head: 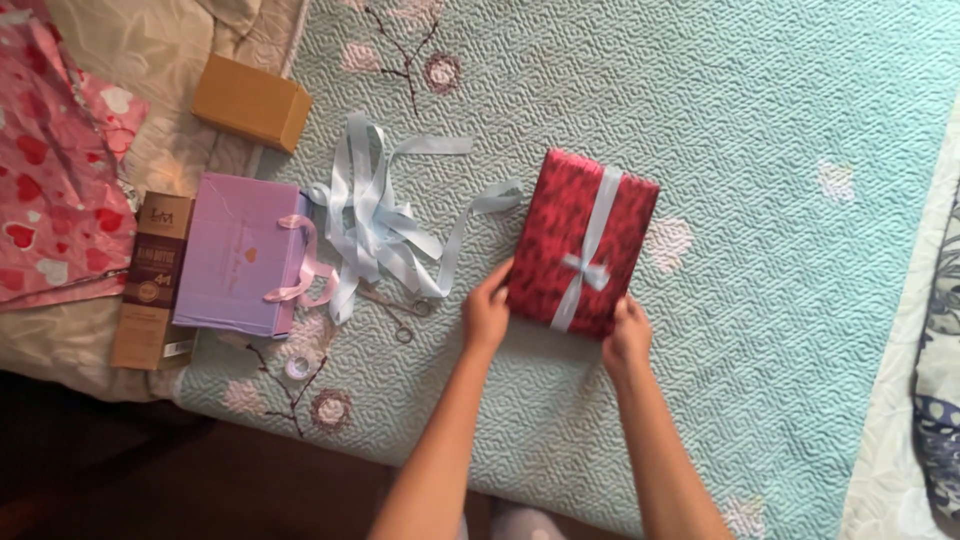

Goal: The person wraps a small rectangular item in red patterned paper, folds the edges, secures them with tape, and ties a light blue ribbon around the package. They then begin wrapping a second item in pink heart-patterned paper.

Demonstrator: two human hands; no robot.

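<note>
A flat box wrapped in shiny red paper lies on the pale green quilt, tied with a light blue ribbon and a small bow. My left hand grips the parcel's near left corner. On its near right corner rests my right hand, fingers on the edge. Both forearms reach in from the bottom of the view.
Left of the parcel lie a tangle of light blue ribbon, scissors and a roll of clear tape. Further left are a purple gift bag, a brown carton, a cardboard box and pink heart-print paper.
</note>
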